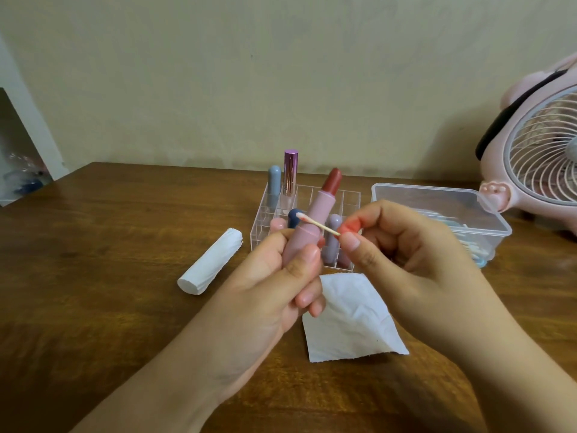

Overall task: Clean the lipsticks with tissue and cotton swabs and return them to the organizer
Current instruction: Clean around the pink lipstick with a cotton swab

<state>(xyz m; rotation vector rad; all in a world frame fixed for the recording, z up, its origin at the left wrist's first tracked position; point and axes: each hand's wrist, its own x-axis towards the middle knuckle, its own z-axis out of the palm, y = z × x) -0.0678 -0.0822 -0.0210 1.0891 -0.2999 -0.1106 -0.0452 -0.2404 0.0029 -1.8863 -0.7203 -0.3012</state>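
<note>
Brown wooden table (93,276) under everything. At far right, pink desk fan (543,151), standing behind a clear lidded box (437,210) with cotton swabs inside. Centre back, clear compartment organizer (349,198) with several capped lipsticks upright in it: grey-blue, metallic purple, dark blue, lilac, pink. Left of that, lying on its side, white tissue roll (210,260). In front, flat and creased, loose tissue sheet (349,320), partly beneath both hands.

Above the sheet, left hand (265,282) curled round the lower barrel of a pink lipstick (312,220), thumb along the front, red bullet up and exposed, tilted slightly right. Right hand (415,254) pinching the bare end of a cotton swab (317,224) between thumb and forefinger, red smear on a fingertip. Swab slanting up-left across the barrel just above the left fingers, cotton tip past the barrel's left edge.
</note>
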